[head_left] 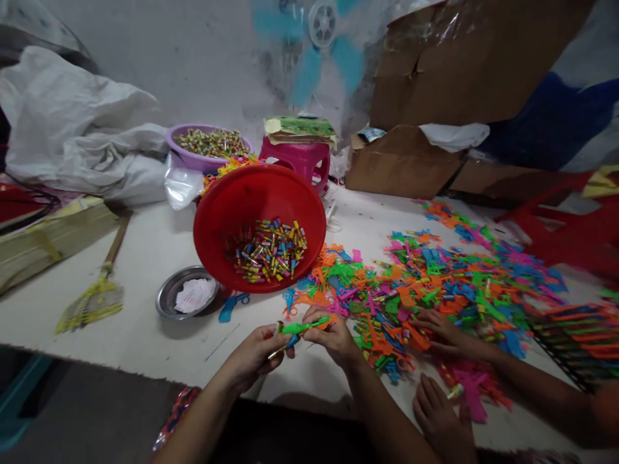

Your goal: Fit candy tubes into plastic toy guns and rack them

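The right hand [333, 335] is closed in a pinch on a green toy pistol [302, 327] with an orange end, and its fingers cover part of the grip. The left hand [264, 351] is curled nearly closed around a small shiny tube [279, 327] at the pistol's other end; a blue piece and a thin stick by its fingertips are too blurred to make out fully. The pistol sits between both hands, over the table [227, 351] near its ragged front edge. Just beyond lie a blue toy pistol [233, 306] and a steel bowl [167, 299] of paper slips [196, 294]. A red basin [261, 183] tilts toward the person, its wrapped tubes [271, 251] showing while whatever props it is hidden. To the right, a heap of toy pistols [401, 283] overlaps too thickly to separate; a co-worker's two hands [442, 332] work at it, that person's body out of frame. A dark rack [563, 348] is cut off at the right edge. Bare table runs leftward from the steel bowl to a yellow hand broom [94, 303], with a narrower strip before the hands.
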